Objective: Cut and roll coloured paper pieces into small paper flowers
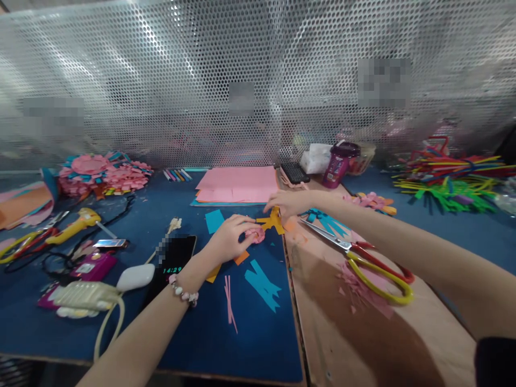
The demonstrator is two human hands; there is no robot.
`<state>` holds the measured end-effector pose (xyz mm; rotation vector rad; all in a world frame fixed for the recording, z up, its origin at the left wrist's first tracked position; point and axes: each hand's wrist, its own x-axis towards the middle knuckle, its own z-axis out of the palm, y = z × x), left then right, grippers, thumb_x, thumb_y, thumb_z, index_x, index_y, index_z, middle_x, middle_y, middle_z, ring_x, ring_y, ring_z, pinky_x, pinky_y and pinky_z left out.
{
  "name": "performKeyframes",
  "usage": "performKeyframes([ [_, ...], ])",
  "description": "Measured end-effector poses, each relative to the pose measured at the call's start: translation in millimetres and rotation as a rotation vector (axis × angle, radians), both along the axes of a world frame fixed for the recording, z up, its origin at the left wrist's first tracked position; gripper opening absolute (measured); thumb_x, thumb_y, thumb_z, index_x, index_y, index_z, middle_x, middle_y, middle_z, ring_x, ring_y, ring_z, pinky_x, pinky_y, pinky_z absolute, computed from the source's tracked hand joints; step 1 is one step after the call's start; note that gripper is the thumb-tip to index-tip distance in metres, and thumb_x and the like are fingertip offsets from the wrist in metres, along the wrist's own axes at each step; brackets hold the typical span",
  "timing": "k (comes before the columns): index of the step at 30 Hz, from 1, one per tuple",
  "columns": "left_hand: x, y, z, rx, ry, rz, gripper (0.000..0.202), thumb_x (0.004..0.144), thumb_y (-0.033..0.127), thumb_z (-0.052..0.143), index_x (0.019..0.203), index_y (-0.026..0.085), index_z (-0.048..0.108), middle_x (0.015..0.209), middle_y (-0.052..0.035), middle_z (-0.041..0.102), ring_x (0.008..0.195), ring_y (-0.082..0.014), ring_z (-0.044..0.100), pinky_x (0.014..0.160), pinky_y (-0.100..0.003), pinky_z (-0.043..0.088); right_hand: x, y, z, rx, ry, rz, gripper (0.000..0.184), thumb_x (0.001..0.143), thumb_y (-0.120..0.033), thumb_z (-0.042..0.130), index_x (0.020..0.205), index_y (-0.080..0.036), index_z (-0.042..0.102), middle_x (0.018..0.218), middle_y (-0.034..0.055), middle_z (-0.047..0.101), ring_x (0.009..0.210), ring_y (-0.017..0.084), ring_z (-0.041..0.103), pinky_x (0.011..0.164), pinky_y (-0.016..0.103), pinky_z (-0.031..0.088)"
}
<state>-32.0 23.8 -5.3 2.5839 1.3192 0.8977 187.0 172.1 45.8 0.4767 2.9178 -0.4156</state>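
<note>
My left hand (pixel 228 239) is closed, with a small pink paper rosette (pixel 255 235) between its thumb and fingers. My right hand (pixel 291 204) bends down over a yellow-orange forked paper cutout (pixel 274 221) and pinches it near its upper end; the fingertips are partly hidden. Both hands are close together over the edge between the blue and the wooden table parts. Below them lie a blue forked paper cutout (pixel 263 285) and thin pink paper strips (pixel 229 303). A blue paper square (pixel 214 221) rests beyond my left hand.
Large scissors (pixel 358 255) lie under my right forearm. Stacked pink paper sheets (pixel 237 185) are behind my hands. To the left are a phone (pixel 177 255), a white case (pixel 136 277), a yellow glue gun (pixel 76 226) and piled paper flowers (pixel 102 172). A purple cup (pixel 337 165) stands behind.
</note>
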Motion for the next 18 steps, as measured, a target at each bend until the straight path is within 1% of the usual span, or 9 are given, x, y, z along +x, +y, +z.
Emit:
performKeyframes([
  [2, 2.3, -0.9, -0.6, -0.008, 0.009, -0.039, 0.026, 0.086, 0.028, 0.052, 0.107, 0.023, 0.066, 0.112, -0.0068, 0.064, 0.11, -0.0212, 0.053, 0.099, -0.042, 0.041, 1.7, -2.5, -5.8, 0.019, -0.006, -0.03, 0.051, 0.067, -0.033, 0.068, 0.114, -0.018, 0.057, 0.108, 0.0077, 0.052, 0.097, 0.019, 0.046, 0.082, 0.026, 0.035],
  [5, 4.4, -1.4, -2.4, -0.035, -0.008, -0.08, 0.024, 0.087, 0.031, 0.052, 0.104, 0.024, 0.068, 0.112, -0.0067, 0.064, 0.107, -0.0195, 0.055, 0.096, -0.04, 0.044, 1.1, -5.1, -13.0, 0.034, -0.004, -0.08, 0.049, 0.063, -0.036, 0.07, 0.106, -0.016, 0.057, 0.098, 0.0058, 0.054, 0.088, 0.017, 0.045, 0.074, 0.024, 0.034],
  [9, 4.6, -1.6, -2.1, -0.03, -0.025, -0.13, 0.024, 0.086, 0.03, 0.054, 0.103, 0.022, 0.068, 0.11, -0.0082, 0.063, 0.106, -0.0197, 0.056, 0.094, -0.04, 0.045, 0.3, -4.6, -15.1, 0.024, -0.005, -0.144, 0.046, 0.058, -0.04, 0.072, 0.093, -0.013, 0.057, 0.087, 0.0045, 0.053, 0.074, 0.014, 0.043, 0.063, 0.022, 0.031],
  [11, 4.4, -2.1, -0.6, -0.03, -0.025, -0.138, 0.025, 0.085, 0.029, 0.054, 0.106, 0.02, 0.066, 0.109, -0.0086, 0.063, 0.105, -0.0202, 0.056, 0.093, -0.04, 0.046, 1.0, -4.6, -13.1, -0.006, 0.005, -0.158, 0.04, 0.061, -0.04, 0.071, 0.088, -0.013, 0.057, 0.085, 0.0045, 0.053, 0.073, 0.013, 0.043, 0.063, 0.022, 0.031],
  [14, 4.4, -3.0, 1.2, -0.037, -0.021, -0.131, 0.029, 0.085, 0.029, 0.054, 0.11, 0.019, 0.063, 0.109, -0.0092, 0.063, 0.104, -0.021, 0.055, 0.093, -0.041, 0.046, 3.6, -4.5, -7.0, -0.08, 0.039, -0.167, 0.028, 0.071, -0.037, 0.064, 0.084, -0.013, 0.058, 0.087, 0.0049, 0.056, 0.077, 0.012, 0.046, 0.067, 0.022, 0.034],
  [16, 4.2, -3.4, 1.3, -0.042, -0.02, -0.115, 0.031, 0.085, 0.03, 0.054, 0.113, 0.018, 0.062, 0.11, -0.0101, 0.061, 0.104, -0.0214, 0.055, 0.093, -0.041, 0.045, 6.7, -3.4, -2.2, -0.132, 0.061, -0.191, 0.027, 0.077, -0.038, 0.059, 0.085, -0.012, 0.058, 0.087, 0.0047, 0.057, 0.076, 0.011, 0.048, 0.067, 0.021, 0.035],
  [18, 3.9, -3.3, 0.3, -0.046, -0.02, -0.1, 0.034, 0.084, 0.031, 0.055, 0.115, 0.018, 0.06, 0.112, -0.0109, 0.059, 0.104, -0.0218, 0.054, 0.092, -0.041, 0.045, 10.1, -2.1, 1.2, -0.176, 0.073, -0.227, 0.032, 0.08, -0.042, 0.055, 0.09, -0.012, 0.058, 0.084, 0.004, 0.059, 0.071, 0.009, 0.048, 0.062, 0.02, 0.035],
])
